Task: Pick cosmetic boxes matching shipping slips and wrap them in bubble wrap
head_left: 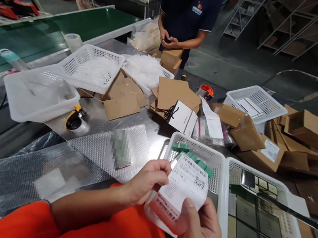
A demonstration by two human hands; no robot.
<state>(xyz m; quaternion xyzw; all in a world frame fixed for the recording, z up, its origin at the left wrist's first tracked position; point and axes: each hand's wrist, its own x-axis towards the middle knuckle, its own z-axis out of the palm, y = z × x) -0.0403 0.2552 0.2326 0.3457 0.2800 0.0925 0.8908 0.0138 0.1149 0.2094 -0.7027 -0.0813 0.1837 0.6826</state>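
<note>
Both of my hands hold a white printed label sheet (187, 177) with barcodes and a square code. My left hand (148, 178) pinches its left edge between thumb and fingers. At its lower right, my right hand (200, 233) grips it with the thumb on top. Beneath the sheet is a white perforated basket (219, 162) with several small green boxes (204, 168) in it. Left of my hands lies bubble wrap (78, 158), with a small blurred-out item (119, 150) on top.
A second basket (231, 171) with dark flat boxes (271, 227) stands at right. Tape dispensers (77, 121), flattened cardboard (124, 106), a white paper bag (180, 116) and open cartons (313, 130) lie around. Behind the table stands a person (190, 13); a green conveyor (99, 22) runs at left.
</note>
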